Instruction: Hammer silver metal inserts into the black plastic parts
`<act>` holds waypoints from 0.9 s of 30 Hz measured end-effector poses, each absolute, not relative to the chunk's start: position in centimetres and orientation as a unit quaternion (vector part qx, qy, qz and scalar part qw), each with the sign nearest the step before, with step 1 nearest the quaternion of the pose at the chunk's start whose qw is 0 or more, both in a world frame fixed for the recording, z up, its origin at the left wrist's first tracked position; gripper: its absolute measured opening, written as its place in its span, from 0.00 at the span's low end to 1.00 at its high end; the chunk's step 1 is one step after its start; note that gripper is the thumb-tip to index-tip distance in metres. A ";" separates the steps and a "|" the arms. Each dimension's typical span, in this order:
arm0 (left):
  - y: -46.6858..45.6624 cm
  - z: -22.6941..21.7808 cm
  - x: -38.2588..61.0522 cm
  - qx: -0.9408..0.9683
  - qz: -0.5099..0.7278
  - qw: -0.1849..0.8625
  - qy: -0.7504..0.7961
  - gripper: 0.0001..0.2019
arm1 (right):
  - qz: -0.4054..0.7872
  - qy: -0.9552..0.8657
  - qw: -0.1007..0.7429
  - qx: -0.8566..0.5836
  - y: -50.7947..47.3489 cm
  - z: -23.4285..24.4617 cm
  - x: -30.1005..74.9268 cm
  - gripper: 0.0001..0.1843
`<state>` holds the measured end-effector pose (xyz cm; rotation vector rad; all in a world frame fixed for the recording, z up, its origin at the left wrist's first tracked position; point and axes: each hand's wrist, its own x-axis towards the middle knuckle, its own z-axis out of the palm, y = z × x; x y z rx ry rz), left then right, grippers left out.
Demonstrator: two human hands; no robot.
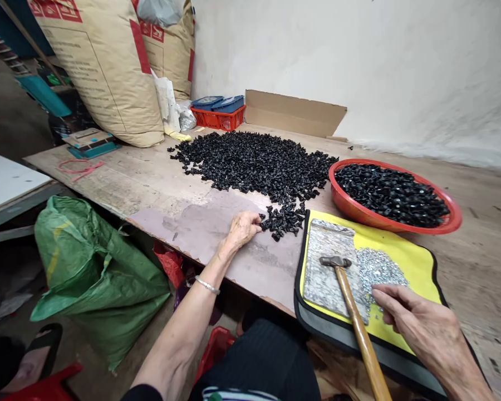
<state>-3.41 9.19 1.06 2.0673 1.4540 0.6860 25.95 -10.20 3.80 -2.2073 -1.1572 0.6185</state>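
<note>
Left hand (242, 227): fingertips together; whether clamped on a piece, we cannot tell.
Black pieces (254, 161): heaped on tabletop (150, 178), that hand's 12 o'clock, trail at 3.
Right hand (420, 317): thumb and forefinger together; any contents hidden from us.
Metal bits (382, 267): its 10 o'clock, on yellow mat (417, 262).
Hammer (355, 317): its 9 o'clock.

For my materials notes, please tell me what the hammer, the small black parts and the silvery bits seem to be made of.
Hammer: handle apparently varnished wood, from its brown gloss; greyish head probably steel, from its dull sheen.
Black parts: probably moulded plastic, uniformly black with small highlights, though coated metal is possible.
Silvery bits: likely shiny metal, from their bright glints; which metal is unclear.
</note>
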 end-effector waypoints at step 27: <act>-0.4 3.1 -0.6 0.385 0.519 0.653 0.396 0.13 | -0.082 -0.603 -0.005 -0.794 -9.0 2.3 26.4 0.12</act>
